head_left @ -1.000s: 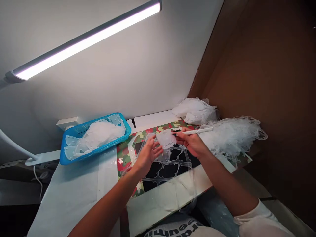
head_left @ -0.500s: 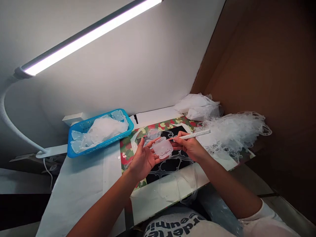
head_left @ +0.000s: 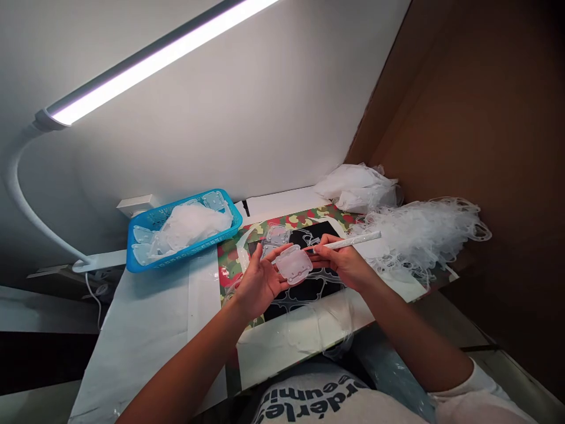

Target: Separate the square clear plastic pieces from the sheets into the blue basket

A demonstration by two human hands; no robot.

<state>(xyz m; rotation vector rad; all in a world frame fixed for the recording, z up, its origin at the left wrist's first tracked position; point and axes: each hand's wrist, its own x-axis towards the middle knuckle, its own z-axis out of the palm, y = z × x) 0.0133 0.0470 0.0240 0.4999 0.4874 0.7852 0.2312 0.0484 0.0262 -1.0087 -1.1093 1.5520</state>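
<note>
My left hand (head_left: pixel 258 281) holds a small translucent plastic piece (head_left: pixel 293 264) by its edge, fingers curled round it, above a black cutting sheet (head_left: pixel 309 288). My right hand (head_left: pixel 342 262) grips a thin white pen-like tool (head_left: pixel 353 241), its tip near the piece's right edge. A clear plastic web of cut-out frames (head_left: pixel 304 294) lies on the black sheet under both hands. Two more clear pieces (head_left: pixel 277 235) lie just beyond my left hand.
A blue basket (head_left: pixel 140 260) with several clear pieces stands at the back left. White plastic bags (head_left: pixel 353 188) and a heap of clear plastic offcuts (head_left: pixel 424 232) fill the right. A camouflage mat (head_left: pixel 229 262) lies under the sheet. A brown cardboard wall (head_left: pixel 477 147) stands on the right; a lamp bar (head_left: pixel 154 59) overhead.
My left hand has lifted the clear piece off the sheet and turned it toward me. The right hand with the tool stays close beside it. The view has shifted slightly.
</note>
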